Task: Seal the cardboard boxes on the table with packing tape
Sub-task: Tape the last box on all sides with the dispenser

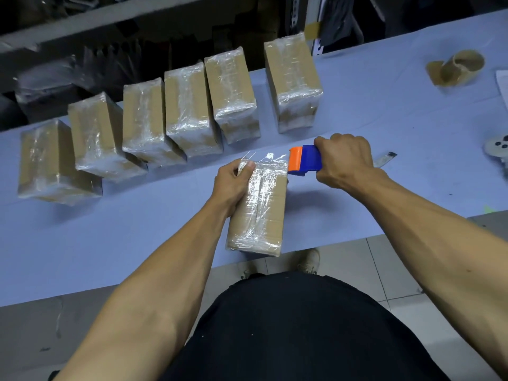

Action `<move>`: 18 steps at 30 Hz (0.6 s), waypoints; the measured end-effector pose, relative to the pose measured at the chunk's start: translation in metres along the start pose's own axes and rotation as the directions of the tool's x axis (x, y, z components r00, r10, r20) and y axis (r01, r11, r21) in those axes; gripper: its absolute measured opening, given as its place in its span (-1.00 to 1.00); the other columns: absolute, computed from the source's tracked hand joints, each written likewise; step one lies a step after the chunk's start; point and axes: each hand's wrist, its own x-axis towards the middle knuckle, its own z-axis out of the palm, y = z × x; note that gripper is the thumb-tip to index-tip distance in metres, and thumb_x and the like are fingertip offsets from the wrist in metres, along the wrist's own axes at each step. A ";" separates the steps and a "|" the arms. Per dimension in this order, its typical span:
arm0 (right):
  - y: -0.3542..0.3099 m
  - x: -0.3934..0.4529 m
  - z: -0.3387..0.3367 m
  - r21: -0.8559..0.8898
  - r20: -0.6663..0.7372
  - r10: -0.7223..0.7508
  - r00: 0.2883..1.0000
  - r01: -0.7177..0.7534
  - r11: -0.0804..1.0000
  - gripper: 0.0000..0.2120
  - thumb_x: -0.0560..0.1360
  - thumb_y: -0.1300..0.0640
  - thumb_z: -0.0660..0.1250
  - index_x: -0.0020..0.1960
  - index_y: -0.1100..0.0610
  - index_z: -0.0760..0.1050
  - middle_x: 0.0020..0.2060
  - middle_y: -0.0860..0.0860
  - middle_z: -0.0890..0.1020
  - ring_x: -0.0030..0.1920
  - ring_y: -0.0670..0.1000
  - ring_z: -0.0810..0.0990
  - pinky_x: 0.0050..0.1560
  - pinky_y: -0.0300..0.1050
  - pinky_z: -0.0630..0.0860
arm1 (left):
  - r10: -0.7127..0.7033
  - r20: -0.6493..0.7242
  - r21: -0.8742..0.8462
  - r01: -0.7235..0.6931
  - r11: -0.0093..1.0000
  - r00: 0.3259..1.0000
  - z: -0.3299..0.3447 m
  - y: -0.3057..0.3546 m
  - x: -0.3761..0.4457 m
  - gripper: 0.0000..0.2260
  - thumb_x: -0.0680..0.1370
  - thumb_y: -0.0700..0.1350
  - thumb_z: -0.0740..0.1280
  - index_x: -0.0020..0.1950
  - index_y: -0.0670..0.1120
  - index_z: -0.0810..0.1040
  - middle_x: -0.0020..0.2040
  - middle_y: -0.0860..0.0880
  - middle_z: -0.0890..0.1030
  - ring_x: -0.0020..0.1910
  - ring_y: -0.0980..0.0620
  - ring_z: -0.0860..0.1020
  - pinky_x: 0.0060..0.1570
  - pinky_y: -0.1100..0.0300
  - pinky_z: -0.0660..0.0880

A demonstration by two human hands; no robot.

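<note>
Pale blue covering spreads over the long table [384, 119], where six cardboard boxes [189, 111] wrapped in clear tape stand in a row along the far edge. Near the front edge lies another cardboard box [261, 210], the left hand [233, 182] clasped around its far left corner, thumb on top. Touching its far right corner is a blue-and-orange tape dispenser [305, 160], gripped in the closed right hand [343, 160].

Pale blue table [384, 111]; grey tiled floor [384, 268]; dark, blurred shelving [82, 26], perhaps.
</note>
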 end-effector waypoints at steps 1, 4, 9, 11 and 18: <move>-0.004 0.001 -0.002 -0.031 -0.004 -0.014 1.000 0.014 0.999 -0.67 0.34 0.14 0.42 0.09 0.12 0.47 -0.15 0.10 0.54 -0.19 0.16 0.45 -0.15 -0.08 0.27 | 0.007 0.004 0.007 -0.007 1.000 1.000 0.001 0.000 -0.001 -0.82 0.60 0.07 0.38 0.02 0.00 0.70 -0.04 -0.08 0.74 0.01 -0.16 0.71 0.14 -0.25 0.60; -0.020 -0.006 0.004 -0.129 0.040 -0.025 0.999 0.030 0.991 -0.68 0.38 0.15 0.40 0.12 0.11 0.46 -0.02 0.11 0.59 -0.03 0.17 0.56 -0.10 -0.06 0.24 | 0.028 0.016 0.020 -0.028 0.999 0.999 0.001 -0.003 -0.005 -0.80 0.61 0.07 0.37 0.04 -0.02 0.70 -0.05 -0.07 0.74 -0.01 -0.13 0.71 0.13 -0.21 0.62; -0.012 -0.013 0.023 -0.021 -0.015 0.137 0.990 -0.138 0.990 -0.64 0.39 0.18 0.41 0.15 0.19 0.41 -0.02 0.15 0.54 -0.02 0.20 0.52 -0.13 -0.03 0.24 | -0.002 -0.017 -0.026 0.002 1.000 1.000 0.000 -0.005 -0.004 -0.84 0.62 0.02 0.39 0.03 -0.04 0.70 -0.07 -0.07 0.75 -0.05 -0.09 0.71 0.10 -0.14 0.64; -0.010 -0.008 0.027 0.020 -0.035 0.196 0.980 -0.195 0.981 -0.50 0.39 0.13 0.44 0.26 0.21 0.37 0.04 0.18 0.51 0.02 0.22 0.50 -0.11 -0.01 0.25 | -0.007 -0.030 -0.033 0.006 0.999 1.000 0.002 -0.004 -0.005 -0.84 0.61 0.01 0.39 0.07 -0.04 0.69 -0.02 -0.06 0.74 -0.05 -0.05 0.69 0.11 -0.10 0.62; -0.032 0.002 0.065 0.265 0.295 0.199 0.934 -0.280 0.923 -0.30 0.49 0.26 0.35 0.53 0.27 0.10 0.30 0.31 0.38 0.25 0.30 0.42 0.09 0.03 0.35 | -0.123 -0.118 -0.115 0.110 0.987 0.985 -0.001 -0.012 -0.008 -0.89 0.58 -0.07 0.37 0.07 -0.05 0.62 -0.07 0.01 0.66 -0.11 0.02 0.60 -0.08 0.16 0.53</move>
